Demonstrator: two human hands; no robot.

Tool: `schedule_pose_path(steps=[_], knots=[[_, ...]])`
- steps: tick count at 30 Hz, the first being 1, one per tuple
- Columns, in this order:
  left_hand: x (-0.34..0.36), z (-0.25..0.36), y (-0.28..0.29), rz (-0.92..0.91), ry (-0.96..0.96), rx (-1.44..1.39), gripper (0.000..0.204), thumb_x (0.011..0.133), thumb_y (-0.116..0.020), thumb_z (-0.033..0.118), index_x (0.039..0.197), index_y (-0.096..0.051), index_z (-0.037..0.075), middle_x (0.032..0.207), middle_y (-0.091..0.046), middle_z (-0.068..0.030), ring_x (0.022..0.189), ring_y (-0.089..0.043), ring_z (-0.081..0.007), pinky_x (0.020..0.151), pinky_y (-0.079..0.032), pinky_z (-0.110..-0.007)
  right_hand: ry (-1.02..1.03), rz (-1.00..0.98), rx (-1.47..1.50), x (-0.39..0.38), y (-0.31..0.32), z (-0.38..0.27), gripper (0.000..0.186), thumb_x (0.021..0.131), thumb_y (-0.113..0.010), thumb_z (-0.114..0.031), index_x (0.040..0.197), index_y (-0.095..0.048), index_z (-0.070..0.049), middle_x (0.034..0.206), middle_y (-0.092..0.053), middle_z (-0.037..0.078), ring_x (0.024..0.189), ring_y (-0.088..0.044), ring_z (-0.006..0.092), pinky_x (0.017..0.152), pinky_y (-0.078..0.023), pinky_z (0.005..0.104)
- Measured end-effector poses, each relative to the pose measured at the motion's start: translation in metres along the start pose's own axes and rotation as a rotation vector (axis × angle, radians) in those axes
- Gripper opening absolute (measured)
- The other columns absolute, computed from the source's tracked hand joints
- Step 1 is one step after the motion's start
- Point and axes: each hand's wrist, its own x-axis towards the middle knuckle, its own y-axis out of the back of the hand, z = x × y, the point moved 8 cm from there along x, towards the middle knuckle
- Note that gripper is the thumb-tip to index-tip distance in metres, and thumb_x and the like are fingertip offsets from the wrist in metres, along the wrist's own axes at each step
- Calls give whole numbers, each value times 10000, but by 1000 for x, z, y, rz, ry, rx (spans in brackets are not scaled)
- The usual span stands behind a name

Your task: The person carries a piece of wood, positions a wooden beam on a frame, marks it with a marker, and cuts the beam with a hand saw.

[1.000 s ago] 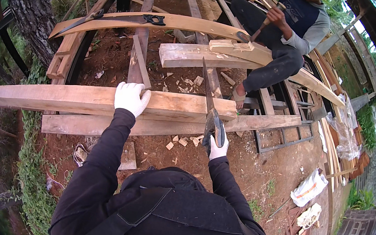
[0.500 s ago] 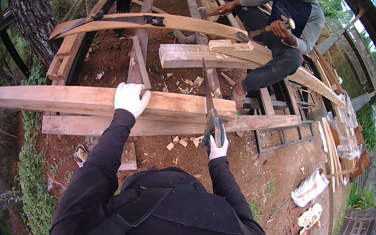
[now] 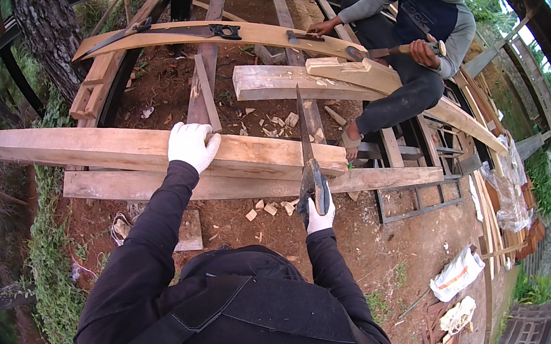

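A squared wooden beam (image 3: 256, 157) lies across in front of me on top of another timber (image 3: 127, 187). My left hand (image 3: 192, 147), in a white glove, grips the upper beam's top and near side left of its middle. My right hand (image 3: 321, 213), also gloved in white, is closed round the dark handle of a handsaw (image 3: 309, 141). Its blade points away from me and crosses the beam close to the right end. Whether the teeth are in a cut cannot be made out.
A co-worker (image 3: 419, 31) sits at the far right, holding a wood-handled chisel (image 3: 399, 50), one hand at a hammer-like tool (image 3: 297, 36) on a long curved plank (image 3: 190, 27). Another handsaw (image 3: 224, 31) lies there. Wood offcuts (image 3: 271, 208) litter the ground; a white sack (image 3: 457, 272) lies right.
The co-worker has lowered the hammer-like tool onto the curved plank and moved the chisel hand slightly right and down. My hands, the saw and the beam look almost unmoved.
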Motion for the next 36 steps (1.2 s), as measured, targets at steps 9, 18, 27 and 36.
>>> schedule_pose_path(steps=[9,18,27,36], knots=[[-1,1,1,15,-4,-9,244,874,-679,344,910,-700,103,866,-700,-109,900,-650,-312,1011,-405,-463,12,-3,-4,0,0,1,694,864,-662,-36,1508,-409,17,1466,-537,154,1342,-517,226,1124,-388,338],[-1,2,2,21,-13,-4,237,873,-681,338,903,-700,103,851,-695,-108,881,-648,-310,987,-410,-453,2,-6,26,0,1,2,697,860,-667,-26,1507,-412,15,1459,-541,154,1335,-523,226,1123,-392,340],[0,2,1,15,-12,5,237,875,-681,335,899,-702,101,847,-696,-111,879,-649,-309,975,-413,-450,7,-9,36,1,2,5,707,857,-678,-32,1509,-408,18,1461,-539,160,1347,-511,224,1130,-385,345],[0,3,2,27,-16,3,233,870,-684,334,900,-702,104,849,-697,-106,883,-649,-309,977,-415,-450,-26,-19,3,0,3,4,706,856,-675,-45,1506,-407,21,1473,-531,156,1359,-501,228,1140,-366,335]])
